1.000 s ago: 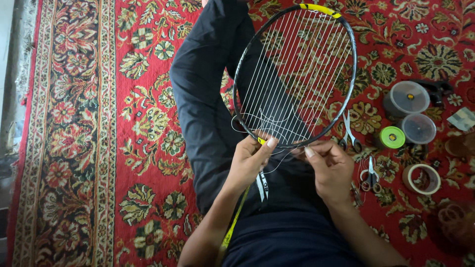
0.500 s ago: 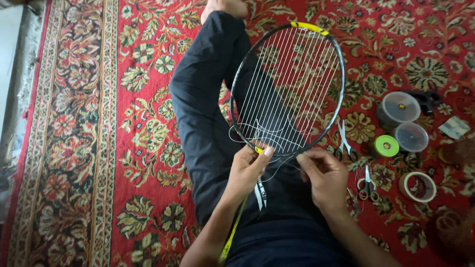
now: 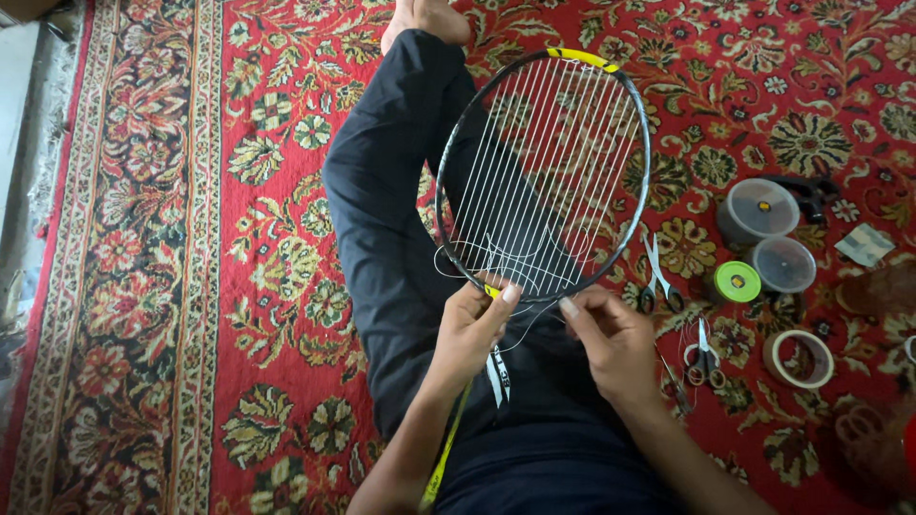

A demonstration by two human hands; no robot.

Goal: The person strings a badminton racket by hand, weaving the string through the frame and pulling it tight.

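We grasp the badminton racket at its throat with our left hand; it lies over our leg. Our right hand pinches a thin string beside the frame.

Racket shaft mostly hidden under left hand

**Setting: patterned carpet, pale floor at left edge**

The floor is covered by a red carpet with a dense floral pattern in cream, green and dark brown. A broad border band of larger flowers runs top to bottom along its left side. Beyond the carpet's frayed edge lies a strip of pale grey bare floor. Light is even and soft, with no hard shadows. No walls, windows or furniture are in view.
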